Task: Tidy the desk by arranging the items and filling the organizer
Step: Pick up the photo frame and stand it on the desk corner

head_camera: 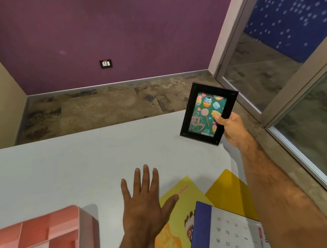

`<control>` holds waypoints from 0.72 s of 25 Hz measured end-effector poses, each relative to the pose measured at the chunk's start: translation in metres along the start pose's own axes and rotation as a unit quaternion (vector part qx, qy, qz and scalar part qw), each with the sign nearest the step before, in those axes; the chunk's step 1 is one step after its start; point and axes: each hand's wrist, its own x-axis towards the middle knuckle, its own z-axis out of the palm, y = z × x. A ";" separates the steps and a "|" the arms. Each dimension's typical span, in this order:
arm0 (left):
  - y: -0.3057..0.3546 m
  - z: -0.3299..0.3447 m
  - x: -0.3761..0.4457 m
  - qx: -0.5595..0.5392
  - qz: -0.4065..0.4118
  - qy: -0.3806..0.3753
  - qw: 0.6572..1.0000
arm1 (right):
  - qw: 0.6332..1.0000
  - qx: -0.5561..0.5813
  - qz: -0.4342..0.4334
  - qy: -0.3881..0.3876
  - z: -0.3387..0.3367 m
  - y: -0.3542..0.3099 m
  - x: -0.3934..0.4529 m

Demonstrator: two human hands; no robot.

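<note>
A black picture frame (208, 112) with a green birthday card stands tilted on the white desk (84, 164) near its far right corner. My right hand (231, 127) grips the frame's right edge, thumb on the front. My left hand (144, 200) hovers flat with fingers spread over the middle of the desk, its thumb over a yellow book (176, 210). A pink organizer (50, 238) with several compartments that show nothing inside sits at the near left. A desk calendar (224, 233) lies at the near right.
A yellow folder (229, 189) lies under the calendar and beside the book. The desk's far edge drops to a patchy floor before a purple wall with a socket (106, 64). A glass door frame (271, 77) runs along the right.
</note>
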 end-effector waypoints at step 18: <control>-0.001 -0.011 0.001 -0.022 -0.010 -0.054 0.998 | 0.997 -0.033 0.053 0.038 -0.033 0.030 -0.027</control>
